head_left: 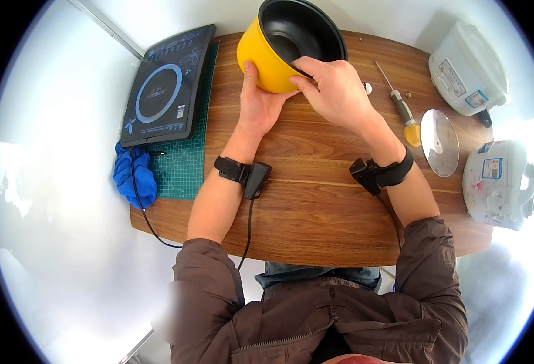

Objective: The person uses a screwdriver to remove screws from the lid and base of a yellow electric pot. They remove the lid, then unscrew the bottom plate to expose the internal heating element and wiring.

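Observation:
A rice cooker inner pot [260,57], yellow outside and black inside, is tilted at the far middle of the table, its opening turned up and to the right. My left hand [261,106] grips its lower left wall, thumb up along the yellow side and fingers passing under the pot. At the near right rim, my right hand [338,92] pinches the edge, with fingers inside and thumb against the outside. The pot's underside is hidden, and the left fingers are mostly out of sight behind it.
On the left, a black induction cooktop [188,79] lies over a green cutting mat [173,173], beside a blue cloth [135,176]. To the right are a screwdriver [403,110], a glass lid [435,156] and two white rice cookers [458,70]. Cables trail from both wrist straps.

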Motion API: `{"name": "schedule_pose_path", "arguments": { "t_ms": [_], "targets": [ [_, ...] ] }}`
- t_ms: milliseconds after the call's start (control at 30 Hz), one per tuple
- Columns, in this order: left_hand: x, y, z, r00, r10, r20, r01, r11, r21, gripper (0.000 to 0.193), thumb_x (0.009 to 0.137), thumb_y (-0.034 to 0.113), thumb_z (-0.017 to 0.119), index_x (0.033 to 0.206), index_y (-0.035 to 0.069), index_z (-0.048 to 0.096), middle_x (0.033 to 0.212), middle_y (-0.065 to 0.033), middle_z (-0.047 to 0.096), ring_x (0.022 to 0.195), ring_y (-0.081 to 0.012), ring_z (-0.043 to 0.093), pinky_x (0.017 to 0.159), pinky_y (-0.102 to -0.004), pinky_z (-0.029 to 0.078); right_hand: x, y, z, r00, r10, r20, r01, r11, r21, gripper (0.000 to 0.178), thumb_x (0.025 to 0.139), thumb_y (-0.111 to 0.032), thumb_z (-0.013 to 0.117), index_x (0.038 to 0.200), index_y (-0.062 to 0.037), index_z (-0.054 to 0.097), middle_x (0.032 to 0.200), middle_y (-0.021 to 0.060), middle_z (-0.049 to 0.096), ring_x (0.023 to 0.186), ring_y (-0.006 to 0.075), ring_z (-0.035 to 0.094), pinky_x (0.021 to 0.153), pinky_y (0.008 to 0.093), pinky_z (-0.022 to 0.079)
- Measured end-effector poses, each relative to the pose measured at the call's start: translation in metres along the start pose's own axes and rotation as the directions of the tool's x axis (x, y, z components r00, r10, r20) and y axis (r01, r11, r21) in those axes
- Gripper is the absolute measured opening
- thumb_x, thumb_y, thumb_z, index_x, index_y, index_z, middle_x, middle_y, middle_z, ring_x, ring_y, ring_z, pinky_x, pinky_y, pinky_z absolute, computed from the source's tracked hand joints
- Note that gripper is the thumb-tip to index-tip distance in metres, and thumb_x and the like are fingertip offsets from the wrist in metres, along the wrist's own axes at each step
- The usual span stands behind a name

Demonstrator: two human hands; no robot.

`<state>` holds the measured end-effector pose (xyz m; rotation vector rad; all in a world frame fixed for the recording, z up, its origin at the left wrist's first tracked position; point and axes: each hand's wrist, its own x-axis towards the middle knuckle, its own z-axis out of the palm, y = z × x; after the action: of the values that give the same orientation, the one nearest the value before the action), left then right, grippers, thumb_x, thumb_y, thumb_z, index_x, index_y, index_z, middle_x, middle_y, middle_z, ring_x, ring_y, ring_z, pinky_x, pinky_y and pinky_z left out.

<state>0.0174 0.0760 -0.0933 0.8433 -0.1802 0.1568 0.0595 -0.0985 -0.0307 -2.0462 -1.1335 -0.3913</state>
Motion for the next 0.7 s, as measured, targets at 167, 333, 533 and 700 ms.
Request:
{"name": "schedule_pose_path", "arguments": {
  "t_ms": [167,333,533,700],
  "targets": [
    [0.0000,0.0013,0.0027,0.998,0.056,-0.028,-0.057,0.998,-0.017,0.071,0.107,0.067,0.043,0.155,0.015,0.042,0.154,-0.0101,0.051,0.146,-0.0293,0.046,0.117,-0.0542,0.044,-0.0020,-0.0069,0.0046,0.991,0.087,-0.099,-0.080,0.994,0.072,0.019,0.091,-0.020,0.077,0.102,-0.0053,0.074,0.081,0.0151,0.074,0.073,0.0342,0.072,0.065,0.0404,0.057],
    [0.0017,0.0003,-0.0028,0.997,0.068,-0.036,-0.069,0.997,-0.017,0.068,0.107,0.066,0.042,0.153,0.015,0.044,0.151,-0.0103,0.054,0.143,-0.0289,0.049,0.116,-0.0549,0.045,-0.0008,-0.0041,0.0082,0.987,0.065,-0.144,-0.025,0.963,0.267,0.024,0.089,-0.023,0.082,0.104,-0.0058,0.077,0.087,0.0127,0.077,0.072,0.0294,0.073,0.065,0.0351,0.057],
    [0.0010,0.0011,-0.0031,0.996,0.072,-0.052,-0.072,0.997,-0.008,0.068,0.108,0.066,0.041,0.153,0.015,0.045,0.150,-0.0105,0.055,0.142,-0.0286,0.051,0.116,-0.0555,0.045,-0.0015,-0.0067,0.0096,0.986,-0.003,-0.166,0.028,0.989,0.146,0.019,0.094,-0.021,0.077,0.102,-0.0039,0.075,0.084,0.0131,0.075,0.071,0.0312,0.071,0.062,0.0371,0.056],
    [-0.0001,0.0003,0.0008,0.994,0.085,-0.061,-0.083,0.996,0.041,0.070,0.107,0.068,0.040,0.153,0.015,0.044,0.150,-0.0108,0.055,0.143,-0.0286,0.050,0.117,-0.0561,0.044,-0.0019,-0.0040,0.0104,0.965,-0.061,-0.254,0.081,0.994,0.070,0.015,0.095,-0.018,0.074,0.100,-0.0042,0.072,0.083,0.0111,0.073,0.067,0.0314,0.070,0.059,0.0380,0.055]
  ]
}}
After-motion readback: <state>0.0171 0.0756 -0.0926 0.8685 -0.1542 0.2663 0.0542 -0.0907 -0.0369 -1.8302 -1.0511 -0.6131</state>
